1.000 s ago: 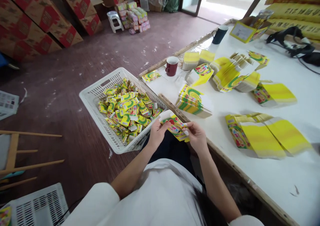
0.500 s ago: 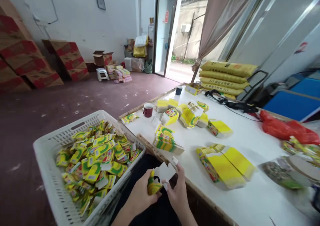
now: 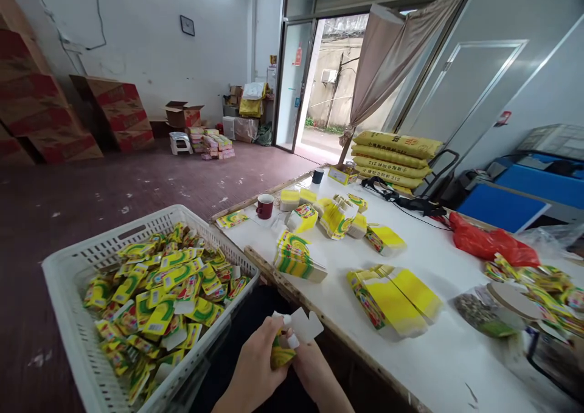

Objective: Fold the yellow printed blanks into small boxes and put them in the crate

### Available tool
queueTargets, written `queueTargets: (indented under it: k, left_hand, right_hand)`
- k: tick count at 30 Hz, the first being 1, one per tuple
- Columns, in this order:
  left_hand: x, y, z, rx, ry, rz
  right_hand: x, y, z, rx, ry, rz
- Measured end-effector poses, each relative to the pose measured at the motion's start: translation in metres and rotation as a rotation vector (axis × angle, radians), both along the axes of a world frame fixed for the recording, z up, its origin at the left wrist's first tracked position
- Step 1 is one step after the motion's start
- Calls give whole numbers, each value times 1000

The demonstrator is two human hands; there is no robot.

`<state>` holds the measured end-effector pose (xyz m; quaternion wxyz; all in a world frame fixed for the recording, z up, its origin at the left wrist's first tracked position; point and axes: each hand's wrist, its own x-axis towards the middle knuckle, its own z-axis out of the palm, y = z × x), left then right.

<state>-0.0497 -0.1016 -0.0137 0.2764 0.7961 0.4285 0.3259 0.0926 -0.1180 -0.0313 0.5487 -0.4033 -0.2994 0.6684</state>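
My left hand [image 3: 250, 373] and my right hand [image 3: 314, 370] meet at the bottom of the head view, both closed on one small yellow-green carton [image 3: 287, 340] whose white flaps stick up. The carton is held over my lap, between the white plastic basket [image 3: 64, 267] full of folded yellow-green cartons [image 3: 168, 291] on my left and the edge of the white table [image 3: 456, 352] on my right. A stack of flat carton blanks [image 3: 296, 261] lies on the table just beyond my hands.
More flat yellow blanks [image 3: 392, 294] and piles of cartons [image 3: 335, 215] lie along the table, with a red mug [image 3: 264, 206], a dark cup [image 3: 318, 175], a red plastic bag [image 3: 490, 244] and yellow sacks [image 3: 395, 154]. Brown-red boxes [image 3: 114, 112] stand against the far wall.
The camera has tilted up from my lap to the room. The carton went from flat between my hands to partly formed with its white flaps raised.
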Motion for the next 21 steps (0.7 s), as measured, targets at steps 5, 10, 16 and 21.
queueTargets:
  k: [5,10,16,21]
  left_hand:
    - [14,-12,13,-206,0,-64]
    - [23,-24,12,-410,27,-117]
    - [29,-31,6,-404,59,-124]
    - [36,-33,-12,-304,76,-86]
  right_hand:
    - [8,-12,0,-9,-204,-92]
    - [23,-35,0,150,-522,-60]
    - [33,-54,-14,268,-896,64]
    - [31,-56,-21,426,-893,-11]
